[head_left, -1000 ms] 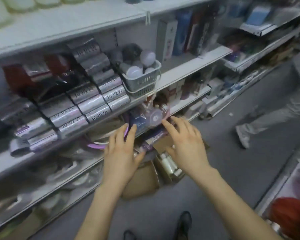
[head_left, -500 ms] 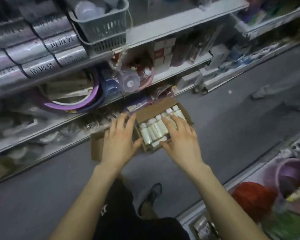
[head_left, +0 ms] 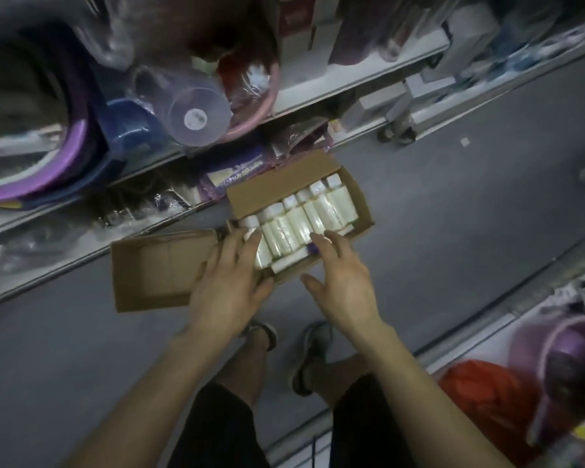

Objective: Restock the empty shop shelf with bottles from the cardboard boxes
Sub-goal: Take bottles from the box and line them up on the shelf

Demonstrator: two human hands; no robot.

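At far left a purple basin [head_left: 31,184] stands on edge on the lower shelf [head_left: 318,92], with a clear plastic container [head_left: 196,113] lying beside it to the right. Below, on the grey floor [head_left: 453,214], a second cardboard box [head_left: 152,268] lies against the shelf base. The left hand [head_left: 227,288] reaches across that box's right end, fingers straight and unclenched, the fingertips lying on the leftmost of the bottles [head_left: 313,214] and grasping nothing. The bottles, pale with white caps, lie side by side in a row inside the open cardboard box [head_left: 277,187], which sits on the floor just in front of the shelf, its far flap raised. The right hand [head_left: 347,285] is spread and released, its fingertips at the near ends of the middle bottles and its thumb outside the box's near wall; whether they touch cannot be told. At far right an orange bundle [head_left: 480,400] sits on the opposite shelving.
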